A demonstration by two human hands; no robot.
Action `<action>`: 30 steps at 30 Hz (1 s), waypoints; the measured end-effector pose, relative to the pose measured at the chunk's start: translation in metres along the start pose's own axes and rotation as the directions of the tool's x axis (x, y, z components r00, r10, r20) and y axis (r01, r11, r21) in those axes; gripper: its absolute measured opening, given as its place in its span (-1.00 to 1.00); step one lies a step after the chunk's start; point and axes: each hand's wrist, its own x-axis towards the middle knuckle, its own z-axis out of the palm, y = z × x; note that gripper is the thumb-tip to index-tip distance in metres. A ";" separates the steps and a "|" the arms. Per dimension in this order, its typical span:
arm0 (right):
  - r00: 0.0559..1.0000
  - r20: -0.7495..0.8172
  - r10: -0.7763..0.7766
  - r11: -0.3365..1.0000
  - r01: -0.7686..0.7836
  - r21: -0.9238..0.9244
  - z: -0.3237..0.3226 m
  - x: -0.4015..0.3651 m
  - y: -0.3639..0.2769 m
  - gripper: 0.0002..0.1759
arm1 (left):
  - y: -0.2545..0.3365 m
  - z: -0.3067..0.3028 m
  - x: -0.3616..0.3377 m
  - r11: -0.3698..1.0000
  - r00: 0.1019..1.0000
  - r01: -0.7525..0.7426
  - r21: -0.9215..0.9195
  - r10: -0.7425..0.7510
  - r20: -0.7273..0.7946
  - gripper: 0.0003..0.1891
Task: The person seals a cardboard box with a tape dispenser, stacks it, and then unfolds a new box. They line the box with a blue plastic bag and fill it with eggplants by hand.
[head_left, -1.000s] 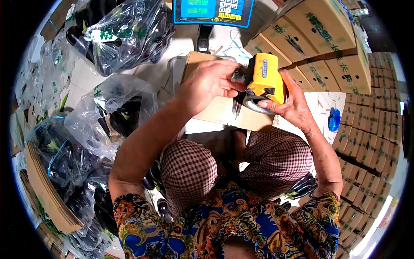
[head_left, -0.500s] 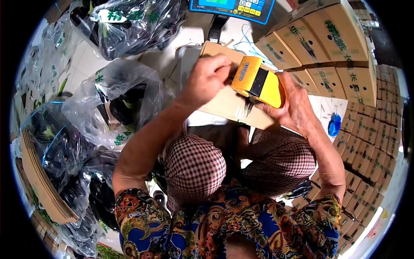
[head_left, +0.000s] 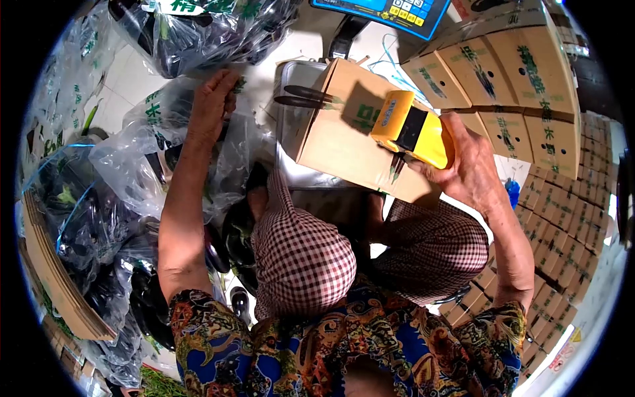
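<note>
My right hand [head_left: 471, 165] grips a yellow tape dispenser [head_left: 413, 129] and presses it onto the top of a brown cardboard box [head_left: 344, 145] in front of my knees. The box sits on a metal scale platform [head_left: 286, 112]. My left hand [head_left: 213, 102] is stretched out to the left with fingers apart, resting on a clear plastic bag of dark eggplants [head_left: 165, 159]. It holds nothing.
More bags of eggplants [head_left: 198, 33] lie at the top left and down the left side. A blue scale display [head_left: 397, 10] stands behind the box. Stacked printed cartons [head_left: 516, 86] fill the right. Flat cardboard [head_left: 53, 284] leans at the lower left.
My left hand has let go of the dispenser and box and swung left onto the plastic bag. The right hand has kept the dispenser on the box top, shifting slightly right.
</note>
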 end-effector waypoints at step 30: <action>1.000 -0.003 0.008 0.998 -0.008 -0.066 0.021 0.027 -0.021 -0.45 | -0.169 0.062 0.011 0.777 0.875 -0.484 0.402 0.442 0.199 -0.81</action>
